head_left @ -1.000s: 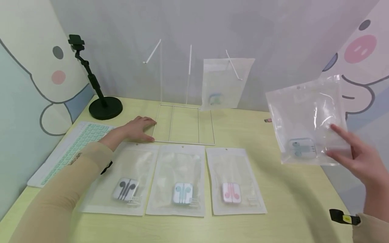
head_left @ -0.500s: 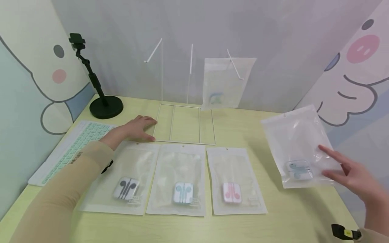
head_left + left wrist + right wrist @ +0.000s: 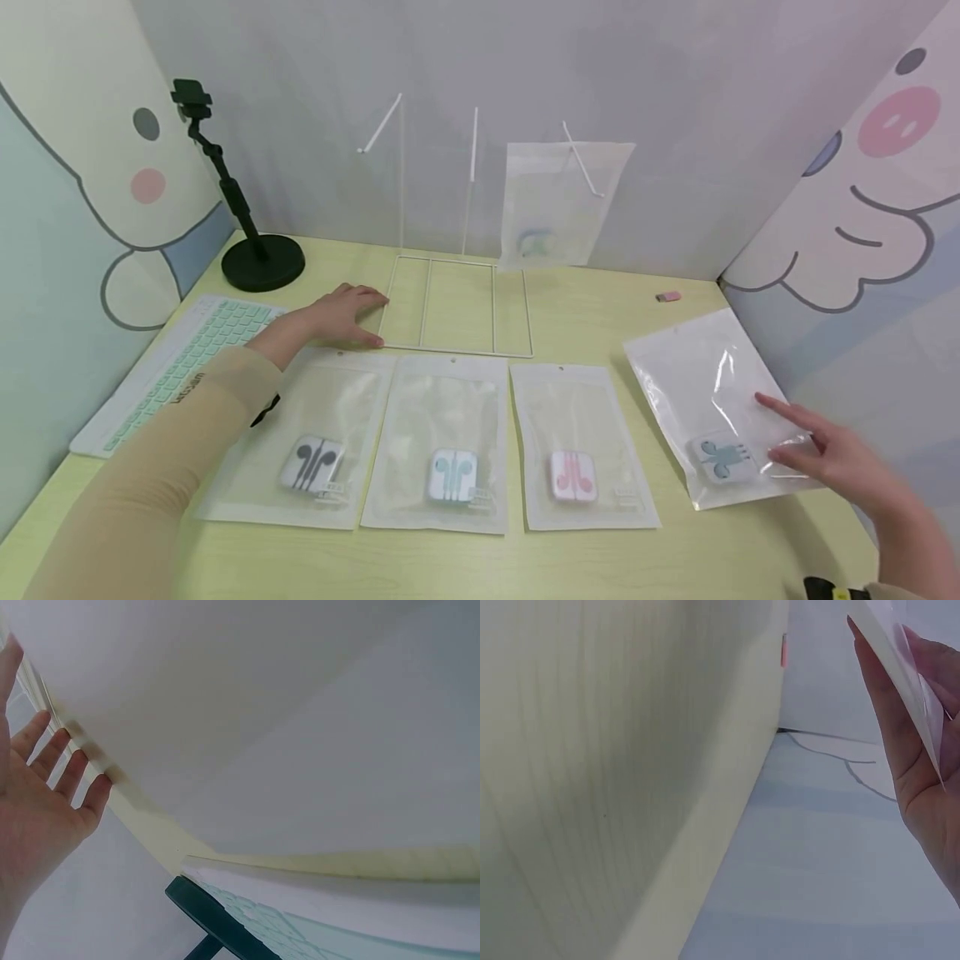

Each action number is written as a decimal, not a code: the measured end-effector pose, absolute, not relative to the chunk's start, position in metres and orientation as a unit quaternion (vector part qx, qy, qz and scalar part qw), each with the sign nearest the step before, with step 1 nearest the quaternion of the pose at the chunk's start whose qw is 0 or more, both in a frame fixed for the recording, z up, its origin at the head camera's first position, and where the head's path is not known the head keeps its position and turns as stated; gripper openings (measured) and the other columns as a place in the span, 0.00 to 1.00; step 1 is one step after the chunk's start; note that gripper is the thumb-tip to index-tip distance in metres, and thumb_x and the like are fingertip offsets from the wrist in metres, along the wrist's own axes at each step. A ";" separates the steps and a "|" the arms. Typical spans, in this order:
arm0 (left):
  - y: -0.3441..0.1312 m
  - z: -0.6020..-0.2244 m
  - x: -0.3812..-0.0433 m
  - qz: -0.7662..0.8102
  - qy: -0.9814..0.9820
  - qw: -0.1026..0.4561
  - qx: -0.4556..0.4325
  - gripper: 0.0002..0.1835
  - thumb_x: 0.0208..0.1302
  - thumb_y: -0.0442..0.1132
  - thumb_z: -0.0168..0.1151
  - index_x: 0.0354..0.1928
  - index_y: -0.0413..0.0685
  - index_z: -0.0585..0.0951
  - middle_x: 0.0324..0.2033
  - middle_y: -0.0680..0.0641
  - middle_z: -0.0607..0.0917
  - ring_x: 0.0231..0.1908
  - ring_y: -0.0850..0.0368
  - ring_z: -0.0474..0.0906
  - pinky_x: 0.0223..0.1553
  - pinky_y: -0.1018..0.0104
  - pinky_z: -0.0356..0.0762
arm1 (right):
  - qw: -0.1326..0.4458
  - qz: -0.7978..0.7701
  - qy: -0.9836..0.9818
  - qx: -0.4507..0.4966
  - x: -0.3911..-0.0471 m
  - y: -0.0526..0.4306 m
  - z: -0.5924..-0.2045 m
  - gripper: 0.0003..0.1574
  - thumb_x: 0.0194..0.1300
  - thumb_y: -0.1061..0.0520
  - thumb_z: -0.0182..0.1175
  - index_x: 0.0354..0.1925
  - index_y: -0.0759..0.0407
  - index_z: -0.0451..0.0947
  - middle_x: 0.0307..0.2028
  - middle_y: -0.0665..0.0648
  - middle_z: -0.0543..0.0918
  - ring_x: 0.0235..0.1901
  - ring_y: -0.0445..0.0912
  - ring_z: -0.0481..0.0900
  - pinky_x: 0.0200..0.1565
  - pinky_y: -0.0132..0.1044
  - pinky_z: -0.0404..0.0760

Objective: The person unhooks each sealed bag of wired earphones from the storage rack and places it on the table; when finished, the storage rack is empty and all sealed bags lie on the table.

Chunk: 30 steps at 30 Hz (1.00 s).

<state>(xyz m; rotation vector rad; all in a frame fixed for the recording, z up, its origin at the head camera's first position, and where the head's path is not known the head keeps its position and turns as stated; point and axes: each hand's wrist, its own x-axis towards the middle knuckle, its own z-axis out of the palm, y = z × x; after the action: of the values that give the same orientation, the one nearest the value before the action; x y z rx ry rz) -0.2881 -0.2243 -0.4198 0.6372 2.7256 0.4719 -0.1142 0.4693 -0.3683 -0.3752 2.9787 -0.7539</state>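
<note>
My right hand (image 3: pixel 847 462) pinches the right edge of a clear-fronted zip bag (image 3: pixel 690 375) holding pale-blue earphones in a case (image 3: pixel 723 457). That bag is tilted above the table's right side; in the right wrist view its edge shows between thumb and fingers. My left hand (image 3: pixel 341 317) rests at the left side of a white wire display rack (image 3: pixel 457 352), fingers spread and fingertips at its base. One bag (image 3: pixel 558 200) hangs from the rack's right hook. Flat before the rack lie three bags, with black earphones (image 3: pixel 312 465), blue earphones (image 3: pixel 452 476) and pink earphones (image 3: pixel 572 476).
A mint-and-white keyboard (image 3: pixel 191 367) lies under my left forearm. Behind it stands a black phone stand (image 3: pixel 262 262). A small pink USB stick (image 3: pixel 667 297) lies at the back right. Walls with cartoon prints border the table (image 3: pixel 450 567).
My right hand has lowered the bag of blue earphones toward the table and slightly left, tilting it flatter. The USB stick is uncovered. My left hand keeps its place at the rack.
</note>
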 end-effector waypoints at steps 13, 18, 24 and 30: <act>-0.224 -0.421 -0.288 0.170 0.949 0.149 0.221 0.46 0.52 0.61 0.67 0.69 0.49 0.63 0.68 0.39 0.60 0.66 0.33 0.51 0.59 0.29 0.52 | 0.051 -0.199 0.969 -0.139 -0.116 0.469 -0.386 0.54 0.48 0.51 0.74 0.70 0.49 0.60 0.51 0.24 0.62 0.43 0.21 0.62 0.41 0.17 0.61; -0.223 -0.421 -0.288 0.173 0.949 0.146 0.221 0.46 0.52 0.60 0.68 0.69 0.48 0.63 0.68 0.39 0.60 0.66 0.33 0.51 0.59 0.30 0.52 | 0.090 -0.174 0.970 -0.141 -0.120 0.462 -0.388 0.56 0.47 0.50 0.74 0.70 0.54 0.58 0.48 0.53 0.71 0.35 0.30 0.64 0.33 0.27 0.65; -0.224 -0.422 -0.290 0.167 0.949 0.150 0.220 0.47 0.52 0.62 0.67 0.70 0.49 0.62 0.68 0.39 0.59 0.66 0.33 0.50 0.59 0.30 0.52 | 0.142 -0.190 0.959 -0.153 -0.127 0.458 -0.396 0.59 0.48 0.50 0.74 0.71 0.59 0.54 0.47 0.63 0.70 0.29 0.33 0.63 0.30 0.28 0.62; -0.224 -0.422 -0.291 0.170 0.949 0.149 0.218 0.47 0.52 0.62 0.67 0.70 0.50 0.63 0.69 0.39 0.59 0.67 0.33 0.50 0.59 0.30 0.52 | 0.212 -0.189 0.950 -0.132 -0.133 0.454 -0.399 0.61 0.49 0.47 0.72 0.71 0.65 0.50 0.49 0.69 0.70 0.31 0.42 0.68 0.31 0.29 0.68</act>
<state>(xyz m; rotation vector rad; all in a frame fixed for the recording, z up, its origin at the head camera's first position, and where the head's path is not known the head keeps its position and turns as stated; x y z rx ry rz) -0.2905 -0.2242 -0.4218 0.6275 2.7291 0.4882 -0.1330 0.4542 -0.3992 -0.3673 2.6374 -0.5249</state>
